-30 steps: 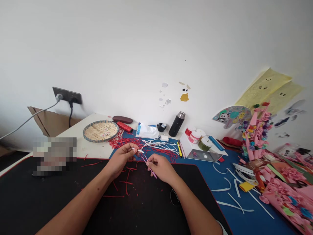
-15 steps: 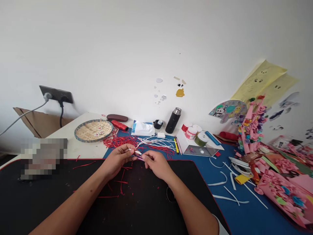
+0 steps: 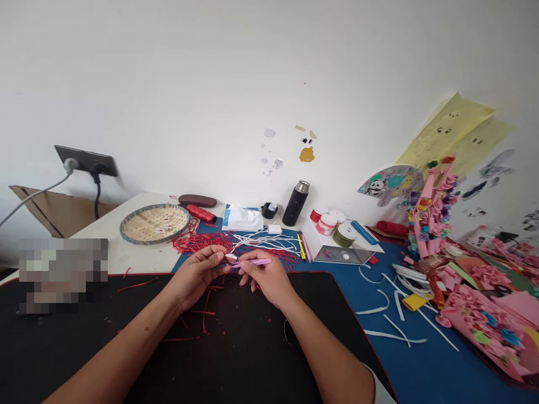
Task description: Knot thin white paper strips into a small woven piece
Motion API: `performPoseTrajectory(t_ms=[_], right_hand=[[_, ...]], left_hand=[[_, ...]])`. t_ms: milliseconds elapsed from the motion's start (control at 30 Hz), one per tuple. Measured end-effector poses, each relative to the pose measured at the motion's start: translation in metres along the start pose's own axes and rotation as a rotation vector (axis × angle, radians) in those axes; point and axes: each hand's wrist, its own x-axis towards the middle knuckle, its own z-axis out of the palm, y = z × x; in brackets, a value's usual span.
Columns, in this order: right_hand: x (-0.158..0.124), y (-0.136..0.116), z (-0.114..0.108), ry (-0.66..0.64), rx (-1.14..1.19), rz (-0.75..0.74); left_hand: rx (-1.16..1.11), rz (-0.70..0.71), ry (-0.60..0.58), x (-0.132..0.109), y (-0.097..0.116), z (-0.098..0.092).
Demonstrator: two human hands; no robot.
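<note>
Right now both hands are meeting above the far edge of the black mat [image 3: 84, 336] on the table. The left hand [image 3: 196, 275] is pinching a small white paper strip [image 3: 231, 256] between thumb and fingertips. The right hand [image 3: 265, 279] is gripping a thin pink stick [image 3: 255, 261], which is lying nearly level with its near end touching the strip. Just behind the hands, a tangle of red strips [image 3: 197, 242] and loose white strips [image 3: 269, 242] is lying on the blue mat [image 3: 421, 365]. Farther back, a woven basket [image 3: 154, 223] is sitting to the left and a black flask [image 3: 296, 203] is standing upright near the wall.
</note>
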Motion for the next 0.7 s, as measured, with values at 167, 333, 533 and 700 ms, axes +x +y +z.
performPoseTrajectory(t_ms=[167,333,533,700], right_hand=[[-0.003,-0.006,-0.010,-0.036,-0.154,0.033],[-0.014,-0.012,-0.010,-0.213,-0.575,0.100],[-0.017,-0.022,-0.006,-0.245,-0.861,0.056],[-0.016,-0.021,-0.006,-0.220,-0.840,-0.013]], left_hand=[[0.011,0.145,0.089,0.004,0.005,-0.006],[0.001,0.121,0.010,0.001,0.009,-0.004],[0.002,0.086,-0.047,-0.002,0.009,-0.001],[0.018,0.042,-0.089,-0.003,0.008,-0.002]])
